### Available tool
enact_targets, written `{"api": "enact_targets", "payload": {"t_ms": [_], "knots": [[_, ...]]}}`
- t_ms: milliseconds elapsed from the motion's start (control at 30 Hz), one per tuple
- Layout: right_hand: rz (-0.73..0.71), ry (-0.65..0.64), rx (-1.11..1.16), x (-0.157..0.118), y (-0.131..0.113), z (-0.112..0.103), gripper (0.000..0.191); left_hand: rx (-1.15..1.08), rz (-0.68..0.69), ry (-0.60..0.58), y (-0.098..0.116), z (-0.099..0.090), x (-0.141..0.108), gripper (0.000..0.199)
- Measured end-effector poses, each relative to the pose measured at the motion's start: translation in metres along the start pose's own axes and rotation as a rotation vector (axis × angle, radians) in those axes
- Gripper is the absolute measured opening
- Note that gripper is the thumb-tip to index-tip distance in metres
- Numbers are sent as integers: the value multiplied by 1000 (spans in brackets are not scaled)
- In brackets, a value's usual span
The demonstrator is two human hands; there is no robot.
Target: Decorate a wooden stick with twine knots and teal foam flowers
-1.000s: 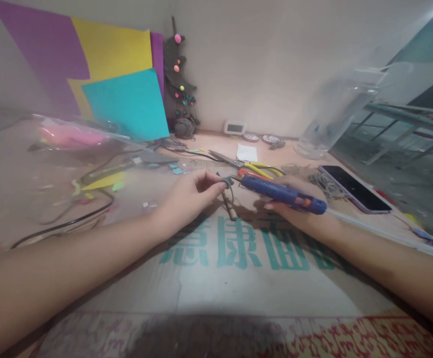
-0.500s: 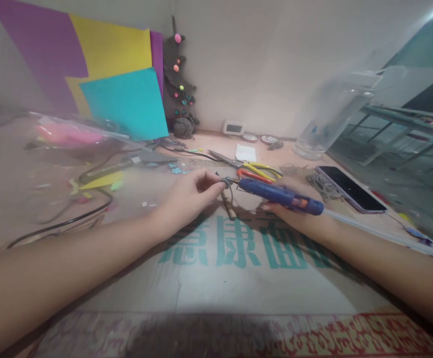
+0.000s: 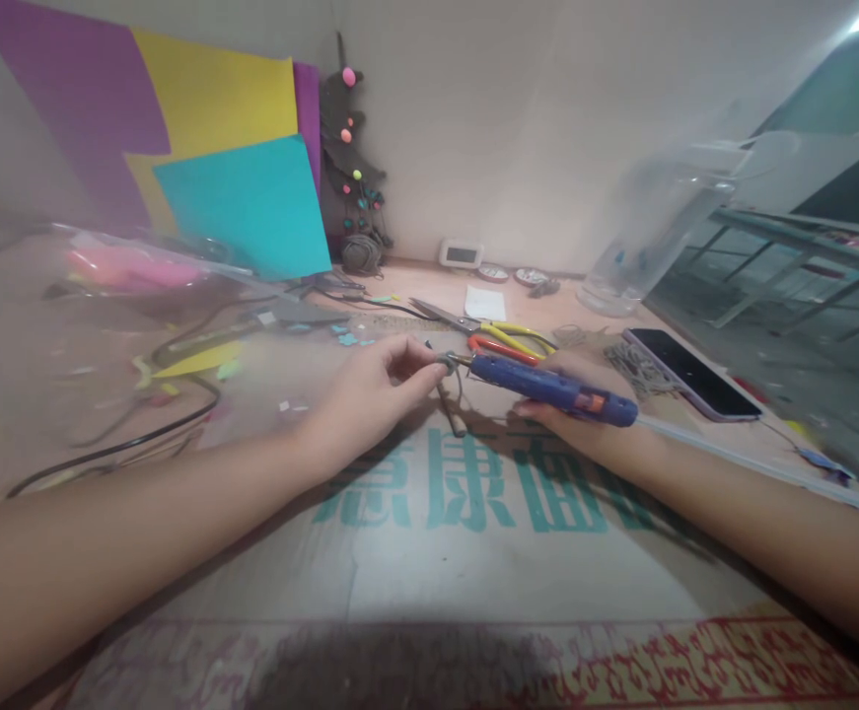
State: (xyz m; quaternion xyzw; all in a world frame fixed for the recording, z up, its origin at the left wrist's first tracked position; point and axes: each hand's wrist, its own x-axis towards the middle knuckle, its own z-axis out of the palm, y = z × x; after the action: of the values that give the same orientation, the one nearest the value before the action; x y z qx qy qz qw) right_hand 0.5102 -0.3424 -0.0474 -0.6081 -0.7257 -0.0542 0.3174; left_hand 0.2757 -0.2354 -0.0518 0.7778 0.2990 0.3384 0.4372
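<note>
My right hand (image 3: pixel 584 390) is closed around a blue hot glue gun (image 3: pixel 547 387), with a long pale glue stick (image 3: pixel 732 461) trailing from its back end. The gun's metal nozzle (image 3: pixel 462 360) points left and meets a small coil of grey cord (image 3: pixel 447 364). My left hand (image 3: pixel 392 385) pinches that coil between thumb and fingertips. A short brown stick (image 3: pixel 453 412) slants down just below the fingertips; whether it is joined to the cord I cannot tell. Right behind the gun lie scissors (image 3: pixel 484 325) with yellow and orange handles.
A phone (image 3: pixel 687 373) rests at the right beside a bundle of cord (image 3: pixel 628 365). Behind stand a clear plastic jug (image 3: pixel 643 237), a small white clock (image 3: pixel 462 254) and coloured sheets (image 3: pixel 244 207). Black cable (image 3: pixel 118 446) and paper scraps lie at the left.
The view has shifted very slightly. Both hands keep their hold, and the nozzle stays at the cord coil.
</note>
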Motion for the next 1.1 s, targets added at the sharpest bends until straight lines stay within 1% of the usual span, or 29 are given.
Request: {"api": "enact_targets", "payload": {"t_ms": [167, 367, 533, 700, 867, 933, 1100], "knots": [[-9, 32, -47, 0, -4, -1, 26, 13, 11, 5, 2, 0, -1, 13], [3, 20, -56, 0, -4, -1, 26, 57, 29, 16, 3, -1, -2, 13], [-11, 30, -26, 0, 0, -1, 24, 56, 26, 16, 3, -2, -3, 13], [31, 16, -14, -1, 0, -1, 25, 31, 3, 24, 4, -2, -3, 14], [23, 64, 28, 0, -2, 2, 28, 32, -5, 31, 3, -2, -2, 18], [14, 61, 42, 0, -3, 2, 27, 37, -8, 32, 2, -2, -1, 19], [49, 54, 45, 3, -5, -1, 23, 17, -14, 29, 2, -2, -1, 20]]}}
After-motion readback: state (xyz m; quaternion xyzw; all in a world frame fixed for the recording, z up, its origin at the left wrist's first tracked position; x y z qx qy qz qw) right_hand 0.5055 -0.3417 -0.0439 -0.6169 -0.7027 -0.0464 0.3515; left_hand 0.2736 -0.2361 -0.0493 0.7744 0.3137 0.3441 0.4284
